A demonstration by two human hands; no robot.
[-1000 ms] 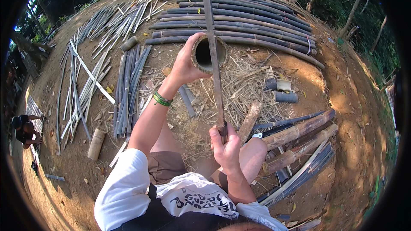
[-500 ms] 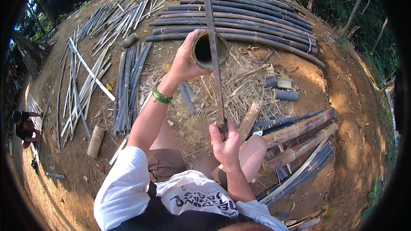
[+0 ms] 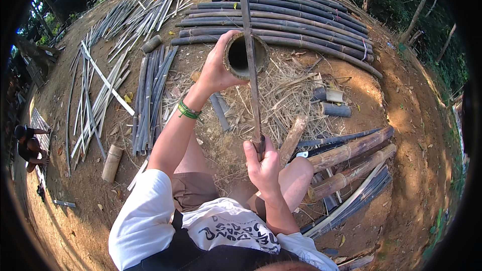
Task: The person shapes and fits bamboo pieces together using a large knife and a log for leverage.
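My left hand [image 3: 217,70] grips the side of an upright hollow bamboo tube [image 3: 242,56], whose open round end faces the camera. A long dark blade [image 3: 249,55] lies straight across that open end, its tip pointing far away. My right hand [image 3: 262,163] is closed around the blade's handle, close to my raised knee. A green band sits on my left wrist.
Long bamboo poles [image 3: 281,20] lie in rows at the far side. Split strips [image 3: 150,90] are spread on the dirt at the left, thick culms [image 3: 351,155] at the right. A short wooden billet [image 3: 292,138] rests by my knee. A person [image 3: 27,145] crouches at far left.
The bamboo tube and my left hand have shifted slightly higher and away from me; the blade stays across the tube's mouth.
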